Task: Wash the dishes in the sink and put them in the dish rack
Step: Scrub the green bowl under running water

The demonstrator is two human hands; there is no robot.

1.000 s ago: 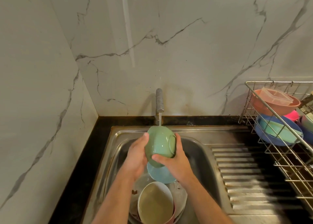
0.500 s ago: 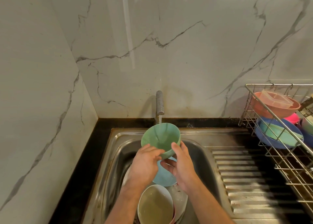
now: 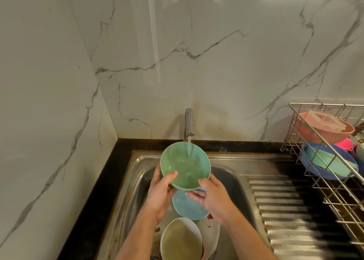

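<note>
Green bowl [image 3: 185, 166] held up over the sink basin [image 3: 232, 183], mouth tilted toward the camera, right under the faucet [image 3: 189, 124]. Thin water stream [image 3: 189, 149] runs into its far inner wall. Bowl is pale mint green, smooth, round, glossy wet inside, no visible residue.

Left hand [image 3: 160, 194] grasps the bowl's left rim, thumb hooked over the edge into the inside, fingers behind the outer wall. Right hand [image 3: 213, 195] grasps the lower right rim, thumb on the edge, fingers curled underneath.

Below the hands in the basin: light blue plate [image 3: 189, 207], tilted, then a white bowl [image 3: 180, 240] holding murky yellowish water, stacked on other dishes near the front edge of the sink.

Ribbed steel drainboard [image 3: 291, 210] to the right of the basin. Wire dish rack [image 3: 323, 183] at the right edge of the counter, holding a salmon-pink bowl [image 3: 323, 135] with a clear plastic container [image 3: 325, 120] in it, a blue bowl [image 3: 315, 169] with a teal plate [image 3: 332, 164] inside, and a hot pink item [image 3: 344, 143] behind.
</note>
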